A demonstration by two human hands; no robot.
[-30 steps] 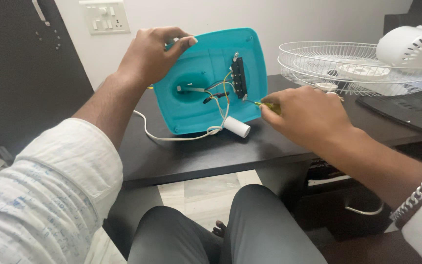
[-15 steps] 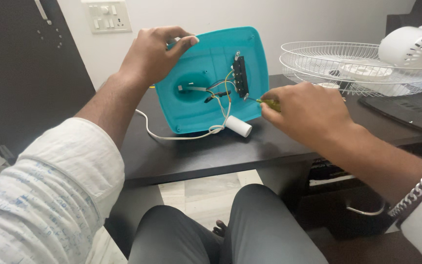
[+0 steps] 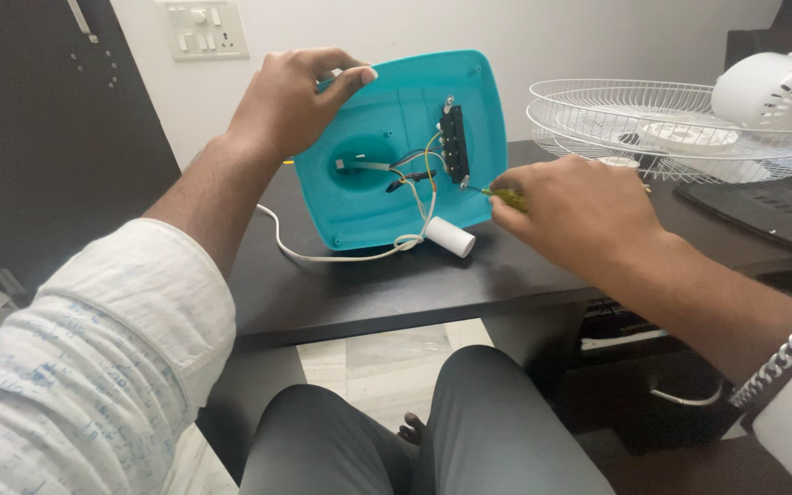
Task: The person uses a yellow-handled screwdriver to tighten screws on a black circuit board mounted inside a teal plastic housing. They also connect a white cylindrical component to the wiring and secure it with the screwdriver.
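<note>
Gripping the teal fan base (image 3: pixel 387 202) with wires inside: left hand (image 3: pixel 288 103); right hand (image 3: pixel 575 213) fingers pinching a screwdriver (image 3: pixel 504 194).

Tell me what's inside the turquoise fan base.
Inside the turquoise fan base: a black switch block, coloured wires and a white cord leading out to a white capacitor. The base's far side is hidden.

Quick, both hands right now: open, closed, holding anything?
Left hand: closed on the top edge of the turquoise base cover, holding it tilted up.
Right hand: closed on a green-handled screwdriver, tip at the black switch block.
</note>
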